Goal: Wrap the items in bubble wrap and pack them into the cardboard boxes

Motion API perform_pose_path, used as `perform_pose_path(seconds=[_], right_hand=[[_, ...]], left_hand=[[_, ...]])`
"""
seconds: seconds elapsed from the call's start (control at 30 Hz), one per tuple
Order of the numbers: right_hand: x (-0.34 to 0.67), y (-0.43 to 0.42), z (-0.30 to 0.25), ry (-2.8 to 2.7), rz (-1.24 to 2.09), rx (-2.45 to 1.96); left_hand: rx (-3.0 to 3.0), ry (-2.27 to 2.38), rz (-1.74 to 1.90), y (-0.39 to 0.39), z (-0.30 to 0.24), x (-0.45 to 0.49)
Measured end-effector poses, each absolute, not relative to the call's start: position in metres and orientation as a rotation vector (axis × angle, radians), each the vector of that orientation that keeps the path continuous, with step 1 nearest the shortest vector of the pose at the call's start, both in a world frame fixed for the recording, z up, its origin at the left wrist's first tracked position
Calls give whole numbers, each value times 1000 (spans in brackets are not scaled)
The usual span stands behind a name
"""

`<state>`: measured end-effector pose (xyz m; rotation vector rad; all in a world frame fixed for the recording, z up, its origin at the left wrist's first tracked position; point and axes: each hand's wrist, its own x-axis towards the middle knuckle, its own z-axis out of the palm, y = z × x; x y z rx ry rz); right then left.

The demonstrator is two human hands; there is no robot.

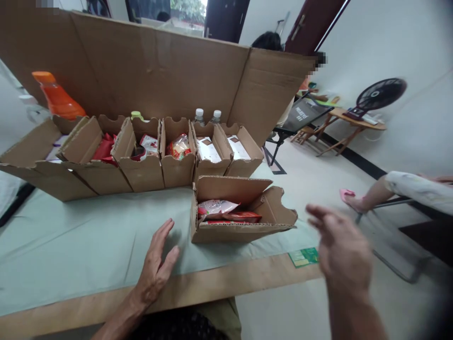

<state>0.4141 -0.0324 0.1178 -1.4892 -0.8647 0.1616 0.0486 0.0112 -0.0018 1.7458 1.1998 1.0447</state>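
Note:
A small cardboard box (244,231) with red and white snack packets (226,212) inside stands near the table's front edge. My left hand (157,264) rests just left of it, fingers stretched out and empty. My right hand (338,250) hovers off the table's right end, to the right of the box, blurred by motion, its fingers loosely extended with nothing in them.
A row of several open cardboard boxes (141,156) with packets lines the back, before a tall cardboard wall (159,75). An orange bottle (56,97) and two water bottles (207,115) stand behind. A green card (304,256) lies at the table's corner. Another person's leg (389,189), a fan (380,94) and folding table are at right.

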Motion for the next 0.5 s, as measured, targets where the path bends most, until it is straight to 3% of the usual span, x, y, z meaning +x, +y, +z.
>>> perform_pose_path(seconds=[0.17,0.5], right_hand=[[393,-51,12,-843,605,-1466],[370,-42,0,-980,621,-1587]], left_hand=[[1675,1114,945,29,-8,75],[1544,958,999,31,-5,117]])
